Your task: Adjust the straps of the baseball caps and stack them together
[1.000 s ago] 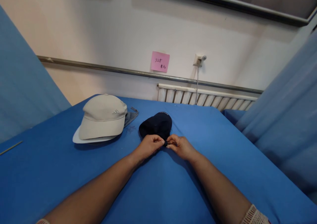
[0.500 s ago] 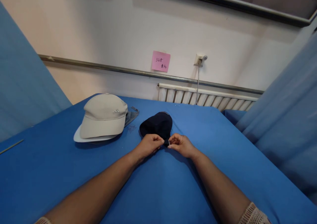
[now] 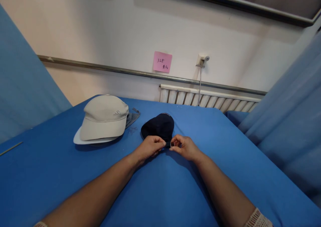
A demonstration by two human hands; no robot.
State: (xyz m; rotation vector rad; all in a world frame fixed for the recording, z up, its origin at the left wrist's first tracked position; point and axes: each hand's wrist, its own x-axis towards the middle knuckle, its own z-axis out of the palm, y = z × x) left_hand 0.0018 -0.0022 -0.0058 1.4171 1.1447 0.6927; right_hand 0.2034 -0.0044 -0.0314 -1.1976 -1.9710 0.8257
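Observation:
A dark navy cap (image 3: 160, 125) lies on the blue-covered table (image 3: 155, 193), its back strap toward me. My left hand (image 3: 151, 146) pinches the dark cap strap (image 3: 168, 144) between thumb and fingers. On the other side of it, my right hand (image 3: 184, 147) is closed on the strap's end at a small metal buckle (image 3: 171, 144). The strap stretches between the two hands, and part of it is hidden by the fingers. To the left sits a stack of caps, a beige one (image 3: 106, 115) on top and a white brim (image 3: 77, 137) beneath.
A grey cap strap (image 3: 135, 113) sticks out behind the stack. A thin stick (image 3: 11, 148) lies at the far left. Behind the table are a metal rail (image 3: 112, 68), a radiator (image 3: 183, 96) and a plugged-in socket (image 3: 202, 60). Blue curtains (image 3: 288, 120) hang on both sides.
Both hands stay at the cap's strap. A little more of the strap shows between the fingers; the caps have hardly shifted.

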